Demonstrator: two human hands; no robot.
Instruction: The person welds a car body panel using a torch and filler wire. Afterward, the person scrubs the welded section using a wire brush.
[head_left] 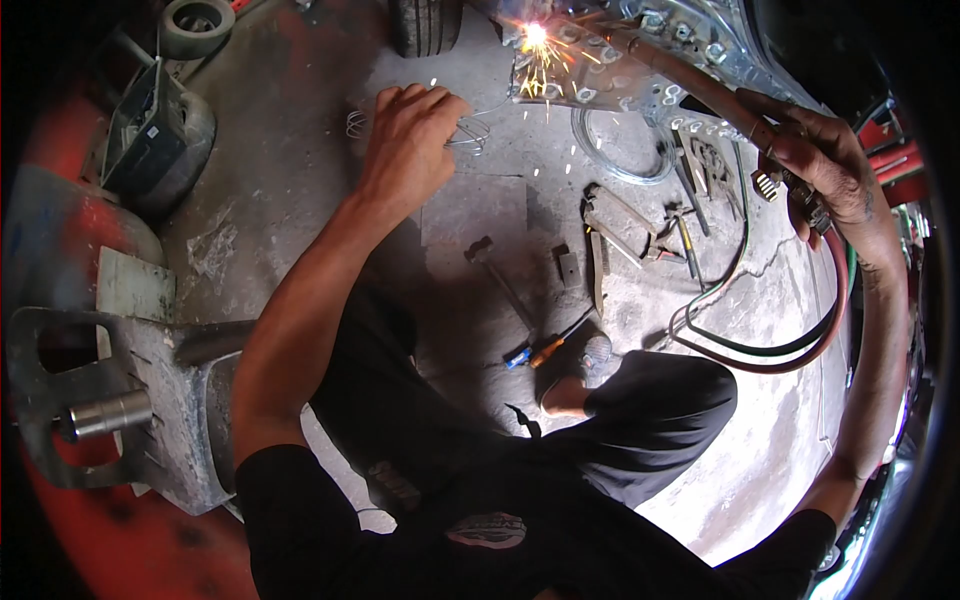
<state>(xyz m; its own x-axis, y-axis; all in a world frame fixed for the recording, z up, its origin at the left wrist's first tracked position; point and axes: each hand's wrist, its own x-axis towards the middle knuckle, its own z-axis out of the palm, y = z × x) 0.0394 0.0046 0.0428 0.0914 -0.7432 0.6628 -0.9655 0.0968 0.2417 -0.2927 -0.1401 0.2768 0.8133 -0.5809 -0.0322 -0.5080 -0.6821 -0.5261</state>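
1. The left hand, at the upper centre of the frame, is closed in a loose fist around thin looped wire, whose bends stick out on both sides of it.
2. The right hand, at the upper right, is wrapped around the valve end of a torch; its long tube slants toward the top centre.
3. A bright flame throws sparks over the metal panel at the top of the frame. The glare hides the exact point of contact, and I cannot tell whether the wire reaches it.
4. A red hose and a green hose curve across the floor at right centre. A wire coil lies below the panel, and a hammer lies near the middle.
5. The step in hand looks like hot work on the panel's edge, probably gas welding with the wire as filler.
6. As I judge it, the next move calls for a steady torch angle, a wire end guided precisely at the heated spot, and hoses clear of sparks.
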